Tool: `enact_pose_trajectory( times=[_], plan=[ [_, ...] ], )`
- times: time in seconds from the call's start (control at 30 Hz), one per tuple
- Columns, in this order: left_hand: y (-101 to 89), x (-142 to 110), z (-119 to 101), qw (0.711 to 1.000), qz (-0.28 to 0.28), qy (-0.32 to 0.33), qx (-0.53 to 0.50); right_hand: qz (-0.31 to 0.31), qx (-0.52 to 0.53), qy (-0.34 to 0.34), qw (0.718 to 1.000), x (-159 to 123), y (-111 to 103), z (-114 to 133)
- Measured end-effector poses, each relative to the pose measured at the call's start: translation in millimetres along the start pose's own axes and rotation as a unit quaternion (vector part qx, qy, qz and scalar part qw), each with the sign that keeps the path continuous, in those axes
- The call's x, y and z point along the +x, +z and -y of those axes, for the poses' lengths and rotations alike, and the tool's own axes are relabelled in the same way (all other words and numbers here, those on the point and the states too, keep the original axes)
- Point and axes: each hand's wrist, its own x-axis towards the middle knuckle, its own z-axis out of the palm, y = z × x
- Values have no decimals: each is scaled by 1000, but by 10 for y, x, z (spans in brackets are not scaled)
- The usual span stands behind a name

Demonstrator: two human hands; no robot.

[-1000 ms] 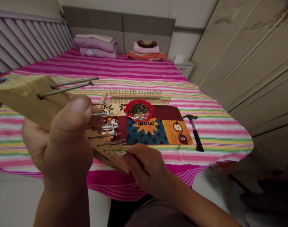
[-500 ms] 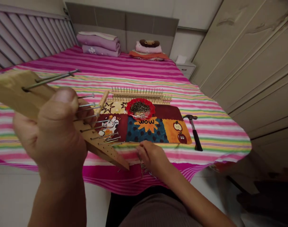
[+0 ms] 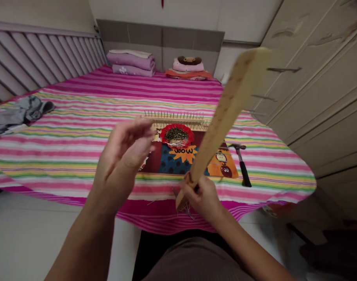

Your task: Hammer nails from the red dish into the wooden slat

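My right hand (image 3: pixel 203 197) is closed around the lower part of a long wooden strip (image 3: pixel 219 125), which tilts up and away to the right. Nails (image 3: pixel 284 70) stick out of its far side, several blurred by motion. My left hand (image 3: pixel 122 156) is raised at the left with nothing in it, fingers extended and slightly curved, thumb apart. Beyond both hands, a red scalloped bowl (image 3: pixel 191 136) full of loose nails (image 3: pixel 175 134) sits on a printed mat (image 3: pixel 172 160). Under my right hand, more loose nails (image 3: pixel 188 212) lie on the striped cloth.
Behind the bowl lie wooden strips studded with upright nails (image 3: pixel 174 116). A hammer (image 3: pixel 243 166) with a black handle rests right of the mat. Crumpled grey clothing (image 3: pixel 29 111) is at the left of the bed; folded bedding (image 3: pixel 131 62) is stacked at the far end.
The nail-studded wooden strip has passed from my left hand to my right and now points up to the right, nails facing away. My left hand has let go and opened.
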Motion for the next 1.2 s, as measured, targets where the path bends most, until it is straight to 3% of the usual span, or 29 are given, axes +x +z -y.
enact_pose_trajectory(
  times=[0.07,0.17,0.23,0.3,0.4,0.47,0.53,0.6,0.67,0.7,0.73,0.8,0.9,1.03,1.2],
  plan=[
    [-240,-207,578,978,-19,-131,162,-33,-4,22,999,-30,-163,-24],
    [-386,-660,1383,887,63,-288,357,-58,-41,-11,997,-78,-288,-19],
    [-348,-929,1718,870,111,-268,398,-50,-53,-26,997,-99,-277,-7],
    [-250,-1083,1867,871,113,-240,414,-29,-50,-24,998,-109,-222,6],
    [-82,-1096,1859,886,109,-256,371,-5,-40,-12,999,-120,-131,20],
    [2,-1038,1780,916,120,-285,257,4,-32,-6,999,-138,-88,18],
    [45,-996,1661,938,89,-300,146,13,-16,7,1000,-164,-59,2],
    [46,-1005,1499,943,37,-313,110,20,22,25,999,-187,-31,-21],
    [31,-1064,1300,928,59,-358,83,32,83,39,995,-198,5,-33],
    [30,-1105,1198,910,113,-398,30,41,114,41,992,-200,28,-31],
    [38,-1146,1102,881,166,-442,-36,50,139,40,988,-200,55,-23],
    [85,-1210,954,823,192,-512,-155,66,168,34,983,-206,116,6],
    [178,-1214,882,762,121,-561,-302,98,209,27,973,-235,212,46],
    [212,-1061,951,736,-5,-540,-409,189,269,61,942,-260,353,29],
    [139,-751,932,707,-223,-500,-448,143,339,169,914,-234,559,-68]
  ],
)
